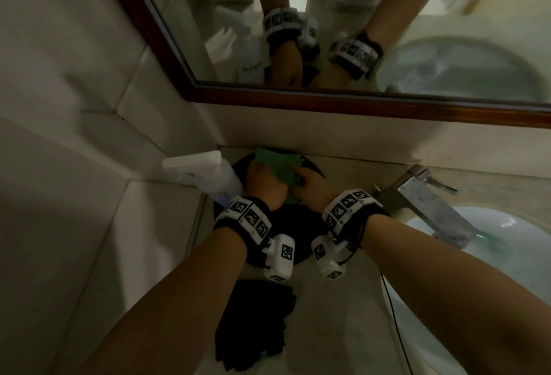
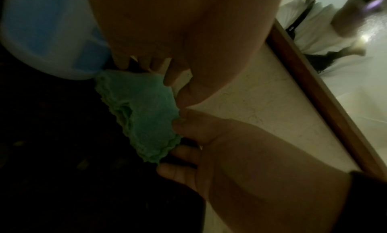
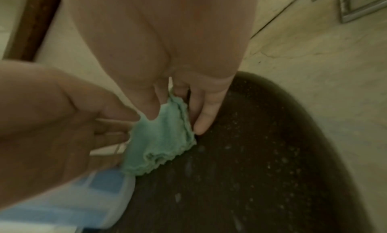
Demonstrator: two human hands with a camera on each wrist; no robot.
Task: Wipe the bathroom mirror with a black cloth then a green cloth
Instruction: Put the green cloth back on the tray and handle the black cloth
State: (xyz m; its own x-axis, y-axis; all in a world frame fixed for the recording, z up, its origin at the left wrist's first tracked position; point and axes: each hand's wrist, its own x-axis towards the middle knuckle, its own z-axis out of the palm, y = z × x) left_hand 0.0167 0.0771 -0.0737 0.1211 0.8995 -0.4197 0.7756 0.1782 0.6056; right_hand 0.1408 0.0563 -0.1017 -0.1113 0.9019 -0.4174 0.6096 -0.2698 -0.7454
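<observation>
Black cloth (image 1: 256, 324) lies discarded on the counter, suggesting its pass is done; left hand (image 1: 264, 179) and right hand (image 1: 310, 185) both pinch the green cloth (image 1: 278, 166), mirror (image 1: 357, 31) apparently unwiped by it.

Bare forearms, black wristbands (image 1: 242, 219) with white blocks of black-and-white square markers, white camera pods (image 1: 280, 257), thin black cable (image 1: 396, 324).
</observation>
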